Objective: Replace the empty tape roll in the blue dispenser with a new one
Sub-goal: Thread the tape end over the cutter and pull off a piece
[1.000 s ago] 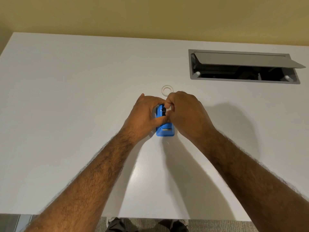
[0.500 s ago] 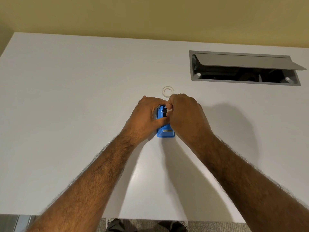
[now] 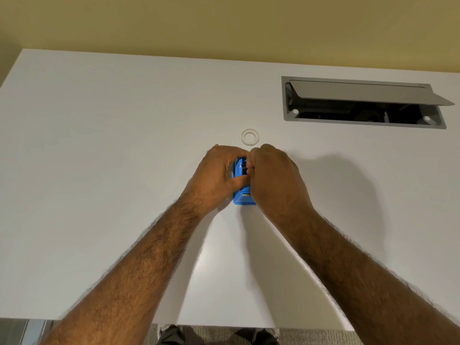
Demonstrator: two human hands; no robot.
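Observation:
A small blue tape dispenser [image 3: 242, 196] sits on the white table [image 3: 112, 170], mostly covered by both hands. My left hand [image 3: 219, 175] wraps around its left side and holds it. My right hand [image 3: 273, 178] closes over its right side, fingertips pinching at a black part [image 3: 244, 168] on top of the dispenser. Just beyond the hands a white tape ring [image 3: 250, 137] lies flat on the table, untouched. Whether a roll sits inside the dispenser is hidden by my fingers.
An open grey cable hatch [image 3: 361, 120] with a raised lid is set into the table at the back right. A yellow wall runs behind the table. The near table edge lies close to my body, with carpet and shoes below it.
Both hands stay clasped on the dispenser; my fingers have shifted only slightly at the black part. The ring has not moved.

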